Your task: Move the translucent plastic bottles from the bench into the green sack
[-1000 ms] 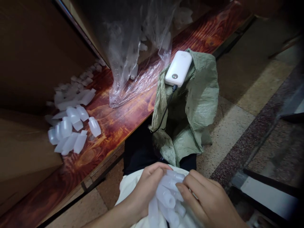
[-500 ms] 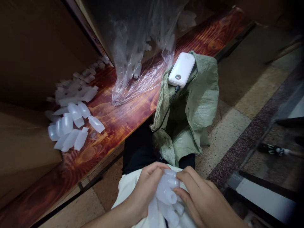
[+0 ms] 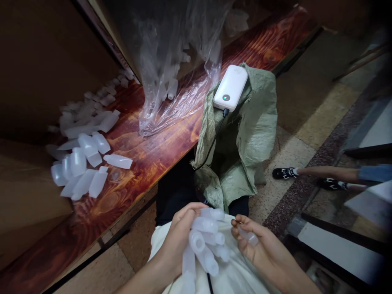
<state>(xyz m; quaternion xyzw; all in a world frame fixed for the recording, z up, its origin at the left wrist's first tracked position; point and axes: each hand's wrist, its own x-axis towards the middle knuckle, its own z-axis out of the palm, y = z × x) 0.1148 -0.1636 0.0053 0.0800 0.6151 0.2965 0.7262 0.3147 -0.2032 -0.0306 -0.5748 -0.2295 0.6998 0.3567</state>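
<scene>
So left hand (image 3: 179, 241) fingers grip a bunch of small plastic bottles (image 3: 203, 245), right hand (image 3: 260, 253) fingers pinching 1 more bottle (image 3: 248, 237).

Bare strip of wooden bench (image 3: 159, 151) sits open between the loose bottle pile (image 3: 82, 159) on the left and the green sack (image 3: 241, 139) on the right. Farther back, a clear plastic bag (image 3: 171, 69) blocks it, and a power bank (image 3: 230, 87) tops the sack.
</scene>
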